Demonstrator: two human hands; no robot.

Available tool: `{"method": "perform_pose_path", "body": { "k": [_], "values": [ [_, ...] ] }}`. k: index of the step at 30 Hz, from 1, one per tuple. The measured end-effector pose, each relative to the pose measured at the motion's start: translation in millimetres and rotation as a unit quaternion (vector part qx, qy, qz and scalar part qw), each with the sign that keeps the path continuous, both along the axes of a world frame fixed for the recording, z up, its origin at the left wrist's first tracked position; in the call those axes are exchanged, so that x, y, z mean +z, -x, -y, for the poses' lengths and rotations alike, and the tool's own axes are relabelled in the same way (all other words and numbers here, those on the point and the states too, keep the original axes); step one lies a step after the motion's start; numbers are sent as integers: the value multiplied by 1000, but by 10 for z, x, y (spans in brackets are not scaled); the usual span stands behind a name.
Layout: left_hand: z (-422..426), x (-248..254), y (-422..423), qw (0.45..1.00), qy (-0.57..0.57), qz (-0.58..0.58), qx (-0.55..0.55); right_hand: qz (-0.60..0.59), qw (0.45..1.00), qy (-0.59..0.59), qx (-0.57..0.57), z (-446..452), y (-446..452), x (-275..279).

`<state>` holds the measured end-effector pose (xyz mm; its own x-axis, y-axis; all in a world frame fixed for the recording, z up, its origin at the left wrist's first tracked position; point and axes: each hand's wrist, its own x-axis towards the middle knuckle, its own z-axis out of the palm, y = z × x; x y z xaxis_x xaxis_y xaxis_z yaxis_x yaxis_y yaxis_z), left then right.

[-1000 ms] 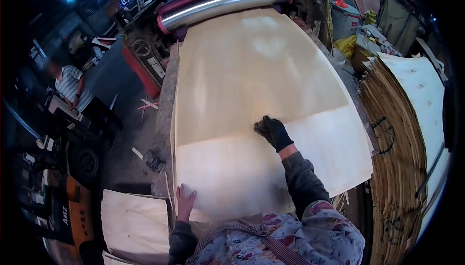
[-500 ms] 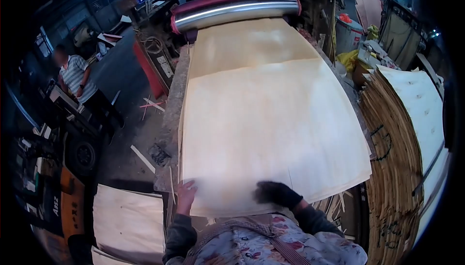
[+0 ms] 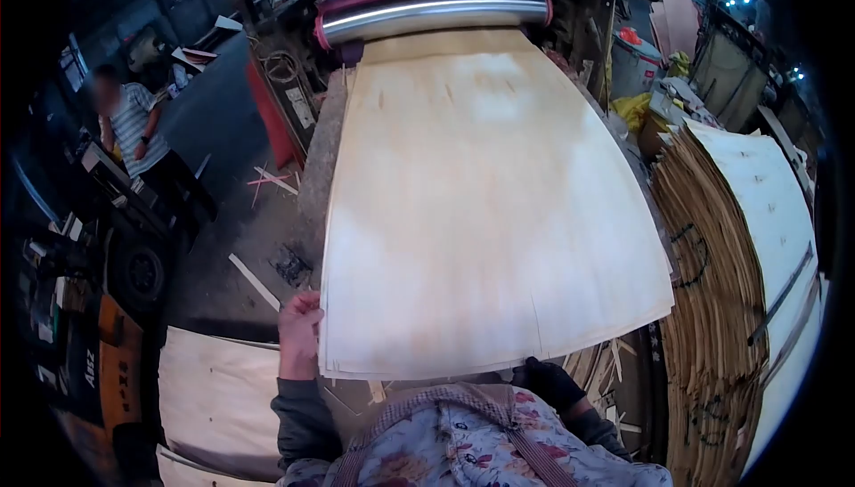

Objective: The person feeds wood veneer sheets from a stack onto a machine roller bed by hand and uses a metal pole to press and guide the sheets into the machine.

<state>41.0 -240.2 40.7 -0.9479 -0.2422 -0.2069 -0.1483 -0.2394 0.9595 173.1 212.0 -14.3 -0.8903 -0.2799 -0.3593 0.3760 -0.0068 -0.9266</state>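
Observation:
A large pale wood veneer sheet (image 3: 481, 220) lies on a stack of similar sheets and reaches toward the roller. My bare left hand (image 3: 300, 336) is at the near left corner, its curled fingers closed on the sheet's side edge. My right hand (image 3: 550, 384), in a dark glove, is low at the near edge, right of the middle. Its fingers look bent against that edge, with the fingertips partly lost in the dark. A thin crack runs up from the near edge close to the right hand.
Beyond the sheet is a shiny metal roller (image 3: 436, 20) with pink ends. To the right stands a tall veneer stack (image 3: 712, 309). More sheets (image 3: 218, 398) lie at lower left, near an orange forklift (image 3: 120, 367). A person (image 3: 138, 135) stands at left.
The top sheet has slid forward, its far edge now close to the roller. My left hand went from its surface to the left edge, my right hand back to the near edge.

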Motion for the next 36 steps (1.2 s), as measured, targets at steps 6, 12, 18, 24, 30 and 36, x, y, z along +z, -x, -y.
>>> {"method": "perform_pose_path", "body": {
  "k": [6,12,18,24,30,36],
  "values": [
    [-116,593,5,993,-86,-82,27,-109,963,-240,48,-171,-92,409],
    [-44,563,190,997,-41,-52,43,9,996,70,-51,-312,255,-233],
    [253,-811,658,907,366,137,-159,182,833,486,-193,-90,587,-282],
    [-102,-1178,619,840,532,78,-72,-43,994,-15,-95,-119,599,-138],
    [-108,-546,660,982,180,64,1,110,954,219,-173,18,581,3],
    [-351,708,619,998,-48,18,-19,201,935,275,-100,-140,538,-145]
  ]
}}
